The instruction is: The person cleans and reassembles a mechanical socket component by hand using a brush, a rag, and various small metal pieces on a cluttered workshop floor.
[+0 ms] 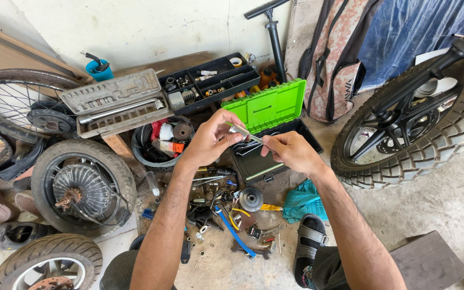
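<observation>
Both forearms raised over the open toolbox (272,140) — left hand (210,140) and right hand (291,151) each pinching one end of a small metal tool (245,134), fingers curled tight

A small orange-and-white tube-shaped package (171,146) is lying inside the round black tub (142,153) near the middle of the floor. A narrow yellow tube (270,207) is lying on the floor among loose parts, just beside the teal cloth (303,200). No signs or screens are showing.
</observation>
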